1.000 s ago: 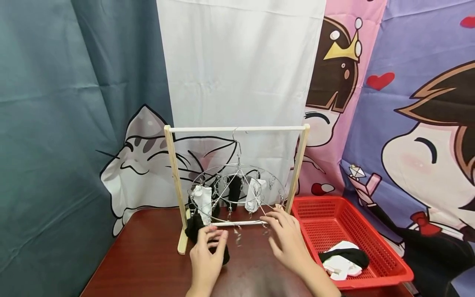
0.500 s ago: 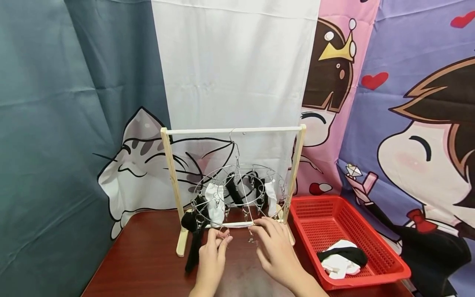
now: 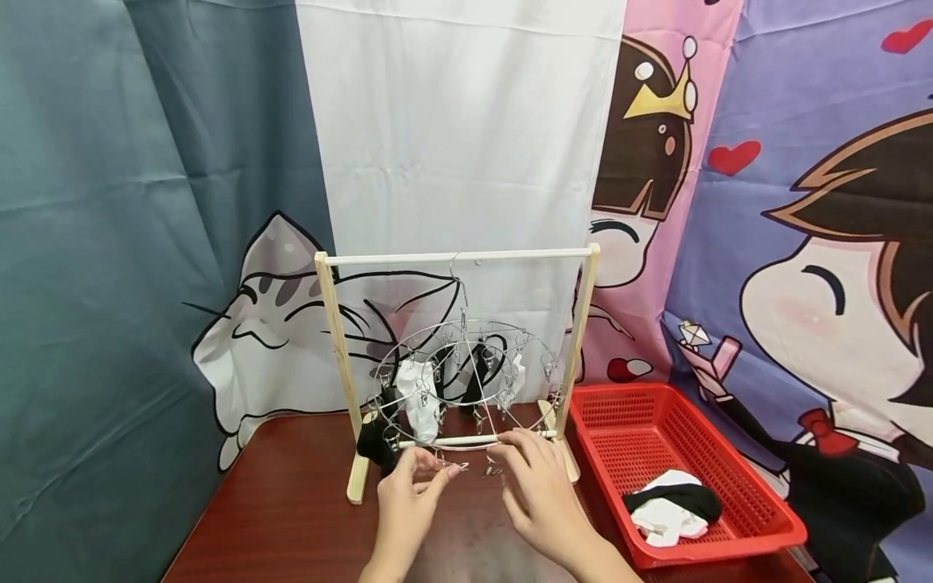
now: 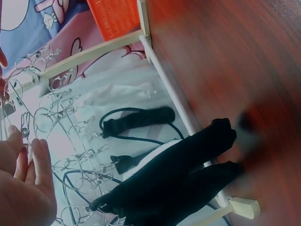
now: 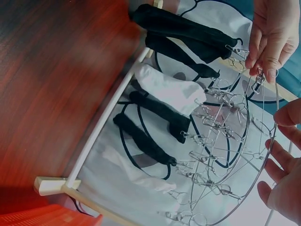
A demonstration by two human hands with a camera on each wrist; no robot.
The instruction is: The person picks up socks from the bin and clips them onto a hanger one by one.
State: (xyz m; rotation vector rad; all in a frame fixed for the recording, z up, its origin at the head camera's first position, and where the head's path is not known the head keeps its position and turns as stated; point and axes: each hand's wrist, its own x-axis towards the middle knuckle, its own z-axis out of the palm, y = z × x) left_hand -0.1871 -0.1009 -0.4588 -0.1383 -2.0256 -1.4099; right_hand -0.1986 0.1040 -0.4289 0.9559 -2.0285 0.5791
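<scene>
Just left of your left grip hangs a black sock; expect it light and limp, best taken by its clipped end so that the rest can dangle. The white sock, beyond that grip, should be just as soft. Your left grip pinches a wire clip at the near edge of the ring; the clip is probably springy and a little slippery, so squeeze its tail ends squarely.

The ring spreads ahead of both grips, hooked on the rack. It looks like thin wire, light but fairly stiff, and on one hook it could swing or tip; steady it by the outer rim. Your right grip has loosely bent fingers with the tips touching that rim, the thumb apart. More black and white socks hang beyond, between the grips. Right of your right grip, the basket carries a heap of black and white cloth; lift that from the top.

Under both grips the desk is dark red-brown and glossy, likely slick. Left of the grips falls a grey-blue drape with a cat print at its edge; behind them, a white panel; to their right, pink and purple cartoon cloth.
</scene>
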